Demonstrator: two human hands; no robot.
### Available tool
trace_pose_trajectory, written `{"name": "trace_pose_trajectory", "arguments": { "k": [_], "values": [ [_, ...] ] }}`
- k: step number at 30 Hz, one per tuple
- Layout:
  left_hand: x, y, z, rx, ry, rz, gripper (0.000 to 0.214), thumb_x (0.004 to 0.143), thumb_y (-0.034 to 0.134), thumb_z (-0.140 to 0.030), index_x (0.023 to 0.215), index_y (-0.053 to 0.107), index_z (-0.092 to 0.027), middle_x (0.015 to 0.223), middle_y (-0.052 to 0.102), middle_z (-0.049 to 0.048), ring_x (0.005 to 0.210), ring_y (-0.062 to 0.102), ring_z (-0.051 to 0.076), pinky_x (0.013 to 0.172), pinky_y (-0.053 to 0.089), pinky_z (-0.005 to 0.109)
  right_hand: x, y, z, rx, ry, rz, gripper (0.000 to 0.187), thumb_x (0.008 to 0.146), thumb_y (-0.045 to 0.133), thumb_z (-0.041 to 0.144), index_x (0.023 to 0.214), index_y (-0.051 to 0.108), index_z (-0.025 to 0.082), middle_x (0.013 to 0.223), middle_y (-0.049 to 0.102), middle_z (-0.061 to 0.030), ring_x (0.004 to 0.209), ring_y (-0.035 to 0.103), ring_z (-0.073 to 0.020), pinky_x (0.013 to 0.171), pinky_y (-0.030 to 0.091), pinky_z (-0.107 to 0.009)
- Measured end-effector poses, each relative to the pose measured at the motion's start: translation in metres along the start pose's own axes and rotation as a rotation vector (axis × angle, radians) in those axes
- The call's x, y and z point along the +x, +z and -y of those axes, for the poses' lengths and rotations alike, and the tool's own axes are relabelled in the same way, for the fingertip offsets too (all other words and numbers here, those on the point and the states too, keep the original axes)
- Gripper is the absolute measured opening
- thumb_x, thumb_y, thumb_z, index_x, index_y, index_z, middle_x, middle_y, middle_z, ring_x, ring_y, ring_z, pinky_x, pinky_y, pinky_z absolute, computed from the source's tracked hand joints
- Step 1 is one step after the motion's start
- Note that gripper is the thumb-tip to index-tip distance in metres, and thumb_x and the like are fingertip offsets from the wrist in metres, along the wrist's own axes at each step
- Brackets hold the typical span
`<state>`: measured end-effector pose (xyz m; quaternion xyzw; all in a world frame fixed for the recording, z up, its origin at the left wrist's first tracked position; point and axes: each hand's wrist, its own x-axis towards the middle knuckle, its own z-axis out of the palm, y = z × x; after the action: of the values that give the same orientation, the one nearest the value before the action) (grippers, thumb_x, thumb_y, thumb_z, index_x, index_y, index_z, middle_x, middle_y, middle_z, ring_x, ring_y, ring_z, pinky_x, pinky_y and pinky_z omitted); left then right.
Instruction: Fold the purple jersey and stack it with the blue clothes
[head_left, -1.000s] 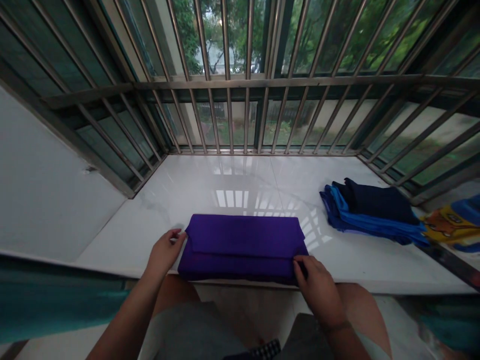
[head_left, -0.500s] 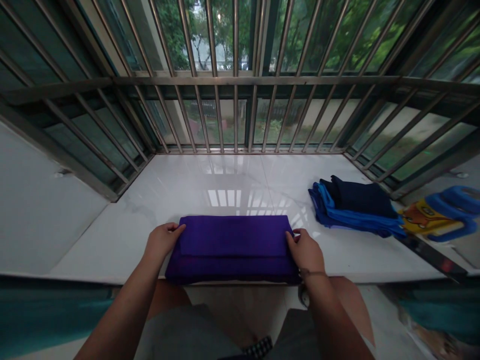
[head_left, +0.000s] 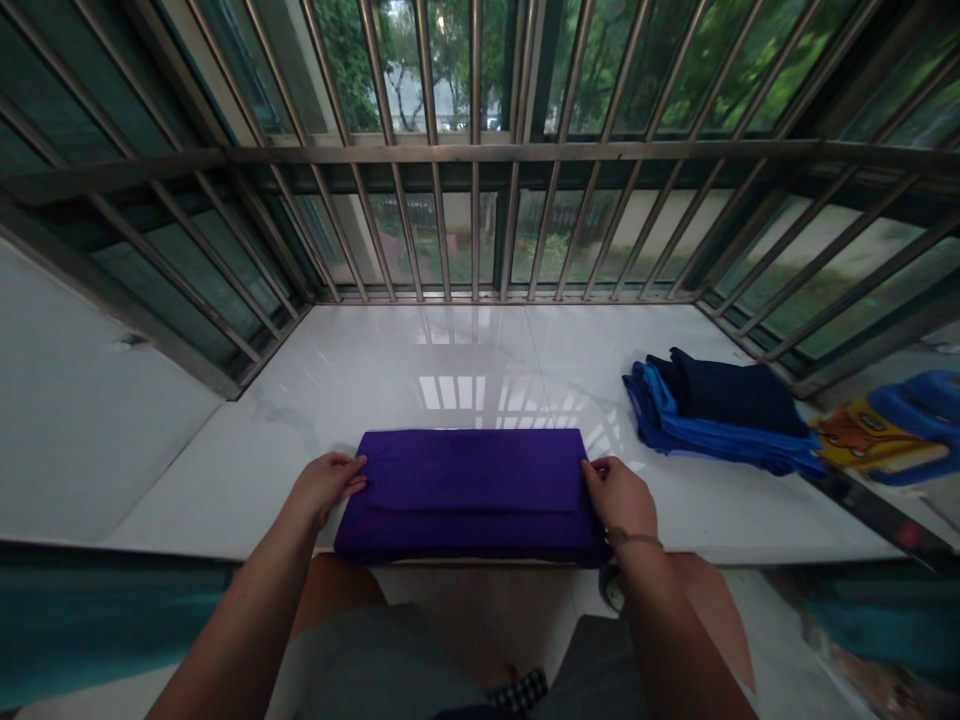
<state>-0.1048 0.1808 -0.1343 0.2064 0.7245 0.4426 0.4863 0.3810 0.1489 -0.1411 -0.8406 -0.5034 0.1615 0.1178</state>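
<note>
A folded purple cloth (head_left: 469, 492) lies at the front edge of the white marble sill (head_left: 465, 370). My left hand (head_left: 322, 487) pinches its left end, fingers curled on the upper fold. At the cloth's right end my right hand (head_left: 619, 495) grips the upper fold the same way. A bracelet shows on my right wrist.
A pile of folded blue and navy cloths (head_left: 720, 415) sits at the right of the sill. Beyond it lies a yellow and blue item (head_left: 889, 430). Metal window bars (head_left: 480, 160) fence the sill on three sides. A white wall stands at the left.
My right hand moved from the cloth's front right corner up to its right end. The cloth's right flap got tucked in, leaving a neater rectangle. My left hand stayed at the left end.
</note>
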Motion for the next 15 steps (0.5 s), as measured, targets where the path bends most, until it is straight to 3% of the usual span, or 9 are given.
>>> {"name": "trace_pose_trajectory", "arguments": {
  "k": [8,15],
  "values": [
    [-0.001,-0.001,0.001,0.169,0.06,0.034,0.034,0.072,0.096,-0.032,0.085,0.068,-0.018,0.071,0.073,0.0017,0.059,0.072,0.016,0.059,0.062,0.026,-0.002,-0.005,0.006,-0.064,-0.003,0.03,0.033,0.11,0.057,0.045,0.106,0.079,0.021,0.099,0.082,-0.0107,0.09,0.076,-0.0261,0.071,0.043,-0.033],
    [0.0,-0.013,0.003,0.811,0.343,0.102,0.026,0.081,0.072,-0.048,0.082,0.074,-0.023,0.068,0.076,0.0017,0.067,0.073,0.024,0.066,0.048,0.032,-0.01,-0.006,0.011,-0.089,0.028,-0.028,0.036,0.113,0.05,0.044,0.118,0.076,0.019,0.105,0.082,-0.0134,0.089,0.077,-0.0265,0.069,0.043,-0.033]
  ]
}}
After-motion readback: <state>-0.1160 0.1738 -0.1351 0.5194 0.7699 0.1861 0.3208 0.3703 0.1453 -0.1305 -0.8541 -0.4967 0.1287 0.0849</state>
